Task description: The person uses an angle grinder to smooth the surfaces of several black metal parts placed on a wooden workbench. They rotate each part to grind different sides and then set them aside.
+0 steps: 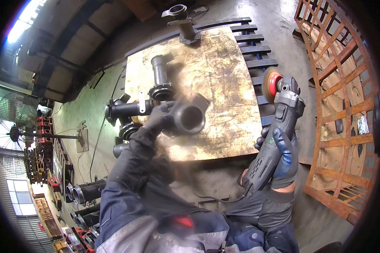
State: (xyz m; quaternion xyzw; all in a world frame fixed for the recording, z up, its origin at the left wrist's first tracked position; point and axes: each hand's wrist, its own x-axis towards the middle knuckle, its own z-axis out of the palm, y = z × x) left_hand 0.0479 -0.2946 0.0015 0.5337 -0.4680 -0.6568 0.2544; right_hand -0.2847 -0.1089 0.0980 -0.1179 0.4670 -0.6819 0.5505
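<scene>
My left hand [159, 118], in a dark glove, is closed on the near side of a black flanged pipe piece [199, 107], whose round opening faces me. The piece is blurred, over the left middle of a stained wooden board [228, 92]. My right hand [285, 158], in a blue and black glove, is wrapped round the body of a grey angle grinder [272, 143]. The grinder points away from me, its red-backed disc [272, 83] beyond the board's right edge and apart from the pipe. Another black flanged pipe [160, 76] stands just beyond my left hand.
More black pipe pieces [128, 110] crowd the board's left edge, and one [186, 31] stands at its far edge. Dark slats [257, 49] stick out at right. A rusty metal crate [325, 145] stands farther right. The grinder's cord [217, 199] runs near my lap. A fan [14, 133] is at left.
</scene>
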